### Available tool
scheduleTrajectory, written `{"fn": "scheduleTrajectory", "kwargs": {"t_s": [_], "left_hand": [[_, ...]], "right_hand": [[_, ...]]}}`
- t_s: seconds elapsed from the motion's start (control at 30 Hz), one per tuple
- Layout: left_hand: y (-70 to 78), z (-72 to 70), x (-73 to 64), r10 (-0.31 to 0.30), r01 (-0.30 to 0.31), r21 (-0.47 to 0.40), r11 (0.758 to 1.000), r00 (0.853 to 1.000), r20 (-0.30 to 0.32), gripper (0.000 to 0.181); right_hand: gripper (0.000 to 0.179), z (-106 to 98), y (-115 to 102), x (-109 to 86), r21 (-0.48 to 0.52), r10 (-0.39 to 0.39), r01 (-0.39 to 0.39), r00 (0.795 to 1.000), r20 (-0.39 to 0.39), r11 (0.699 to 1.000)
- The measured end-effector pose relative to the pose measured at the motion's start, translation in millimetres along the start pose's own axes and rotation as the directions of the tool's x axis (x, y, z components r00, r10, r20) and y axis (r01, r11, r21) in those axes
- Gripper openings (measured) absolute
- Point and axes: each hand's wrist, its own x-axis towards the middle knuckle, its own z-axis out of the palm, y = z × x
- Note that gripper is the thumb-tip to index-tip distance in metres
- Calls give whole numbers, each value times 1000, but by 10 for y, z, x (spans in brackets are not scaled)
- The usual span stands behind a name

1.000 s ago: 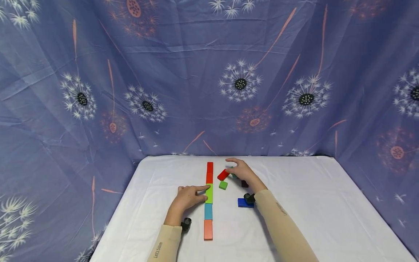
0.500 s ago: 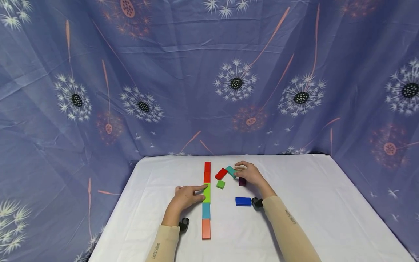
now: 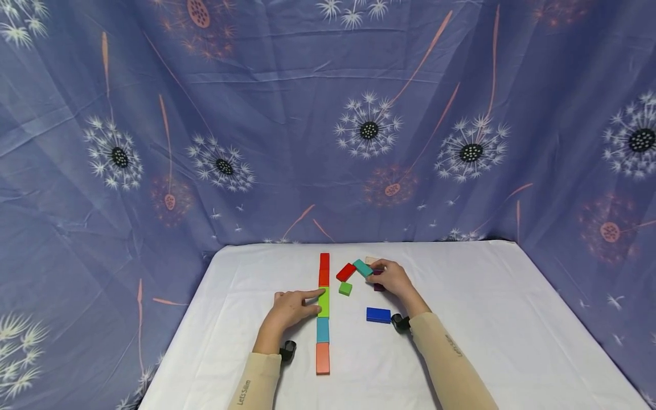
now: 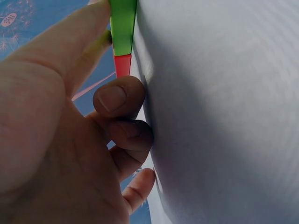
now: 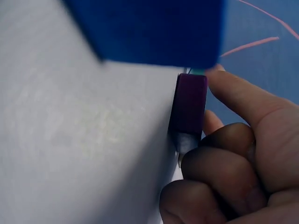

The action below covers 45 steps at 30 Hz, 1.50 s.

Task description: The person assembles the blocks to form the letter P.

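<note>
My left hand (image 3: 292, 307) rests on the table beside a row of blocks. Its index finger and thumb touch the left edge of the lime green block (image 3: 324, 302); the other fingers curl under in the left wrist view. Above and below it in the row stand red blocks (image 3: 324, 269), a light blue block (image 3: 322, 330) and a salmon block (image 3: 323, 359). My right hand (image 3: 394, 279) pinches the near end of a teal block (image 3: 361, 267) between thumb and index finger. A dark purple block (image 5: 189, 102) lies by that hand, partly hidden under it.
A loose red block (image 3: 345, 272) and a small green block (image 3: 345, 288) lie between the row and the right hand. A beige block (image 3: 371, 260) sits behind its fingers. Near the right wrist lies a blue block (image 3: 378, 315). A patterned curtain (image 3: 287, 142) hangs behind the white table (image 3: 461, 319).
My right hand moved away from the loose red block, rightward and then slightly down, and its fingers closed in on the teal block's end. The left hand stays at the lime green block.
</note>
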Motion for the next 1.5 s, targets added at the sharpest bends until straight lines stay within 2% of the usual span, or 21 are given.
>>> {"fn": "scheduleTrajectory", "kwargs": {"t_s": [0.3,0.63,0.8,1.07,1.27,1.5], "left_hand": [[-5,2,13,6,-6,-5,1000,1000,-8,52],[-12,9,0,5,-5,8,1000,1000,-7,53],[-20,21,2,10,-10,13,1000,1000,-14,53],[-14,5,1,19,-19,18,1000,1000,-14,53],[-12,-6,-6,15,-14,14,1000,1000,-9,53],[-24,5,4,23,-22,22,1000,1000,-14,52]], "right_hand": [[43,24,-90,-15,-156,-4,-6,998,-68,988],[39,52,-115,-25,-202,15,-32,996,-85,979],[36,63,-67,-13,-152,6,-22,995,-104,988],[37,42,-46,17,7,9,-8,992,-127,1000],[39,20,-95,65,144,17,4,990,-143,990],[41,18,-204,98,210,24,5,990,-136,978]]}}
